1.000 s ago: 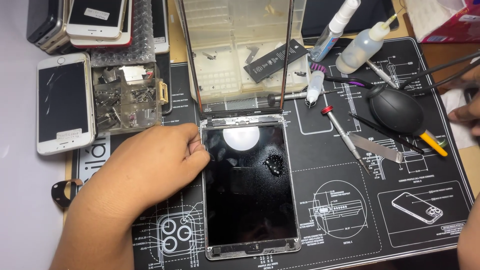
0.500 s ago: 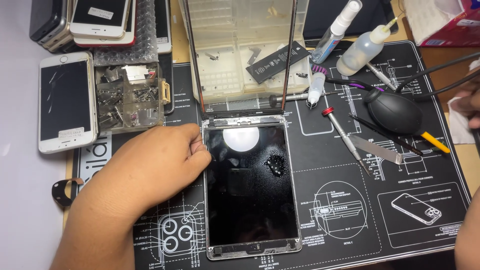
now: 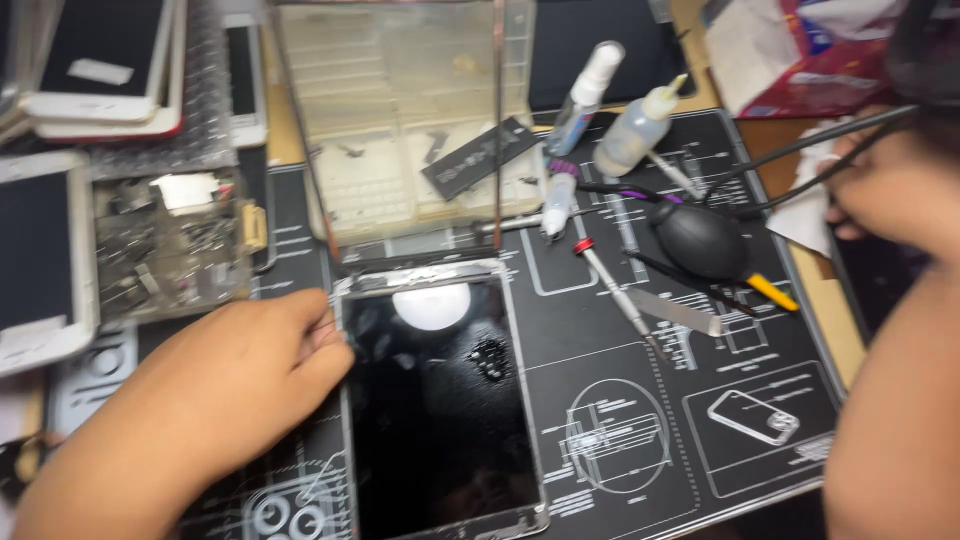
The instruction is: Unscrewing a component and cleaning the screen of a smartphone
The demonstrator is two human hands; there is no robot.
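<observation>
Two hands work here: the left hand (image 3: 235, 385) rests open, fingers bracing the tablet (image 3: 440, 400) edge just right of its grip, flat on the mat (image 3: 640, 440). Right hand (image 3: 895, 190) grips a tissue (image 3: 805, 215). Press steadily so the tablet cannot slide.

Bare left hand (image 3: 240, 375), no glove, no ring, no watch in view. Left forearm bare as far as the frame edge, no sleeve seen. Fingers rounded, knuckles smooth, nails hidden from this angle. Right hand (image 3: 895, 185) bare too, blurred, partly cut by the frame edge. Right forearm bare, large and out of focus in the foreground. 2 hands, 0 coverings visible.
</observation>
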